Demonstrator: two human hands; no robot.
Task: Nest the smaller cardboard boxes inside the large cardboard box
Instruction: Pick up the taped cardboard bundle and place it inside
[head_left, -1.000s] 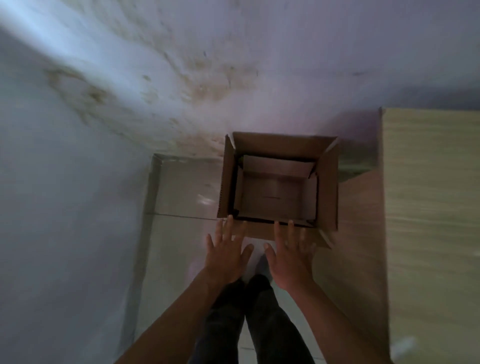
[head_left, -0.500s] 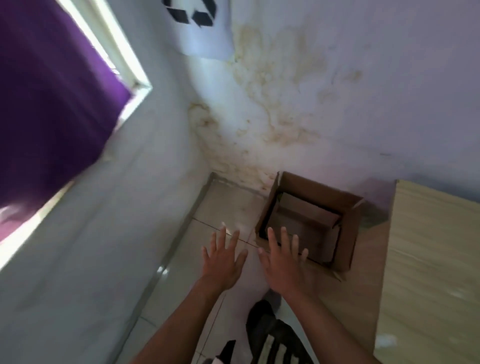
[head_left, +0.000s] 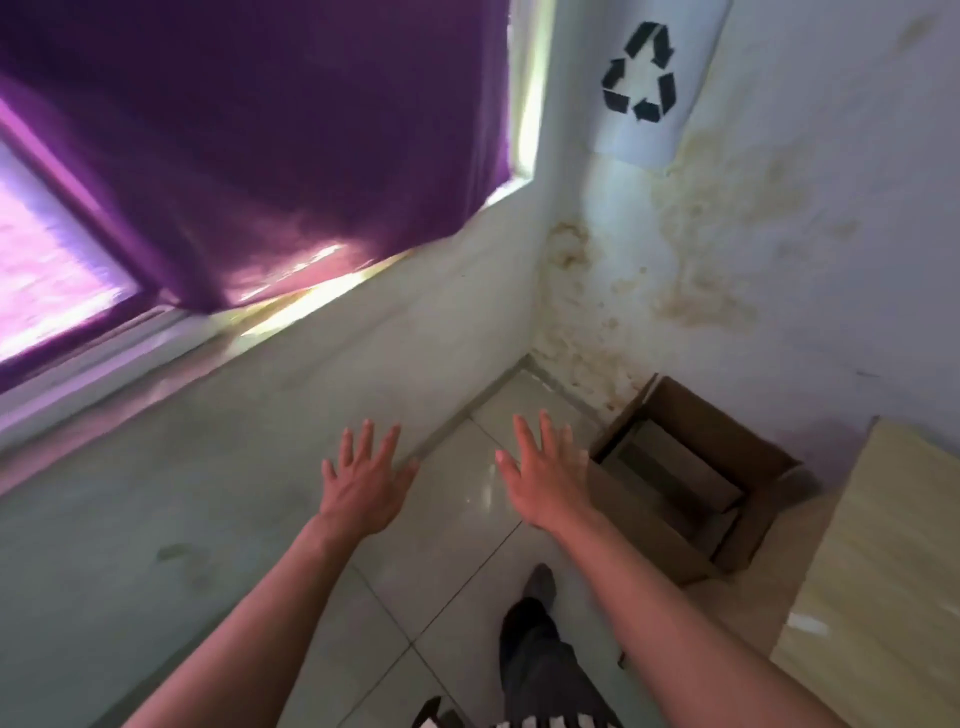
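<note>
The large cardboard box (head_left: 644, 514) stands open on the tiled floor in the room's corner, at the right of the view. Inside it sits a smaller cardboard box (head_left: 675, 467), also open at the top. My left hand (head_left: 363, 483) hovers over the floor with fingers spread and nothing in it, well left of the box. My right hand (head_left: 545, 467) is held flat with fingers apart, just left of the big box's near corner and holding nothing.
A pale wooden cabinet (head_left: 883, 571) stands right of the box. A stained wall carries a sheet with a recycling symbol (head_left: 644, 73). A window with a purple curtain (head_left: 260, 156) fills the upper left. My dark trouser leg and foot (head_left: 540, 623) are below.
The view has swung up and left, so the box now lies at the right. Both hands have drawn away from the box's near edge and spread further apart.
</note>
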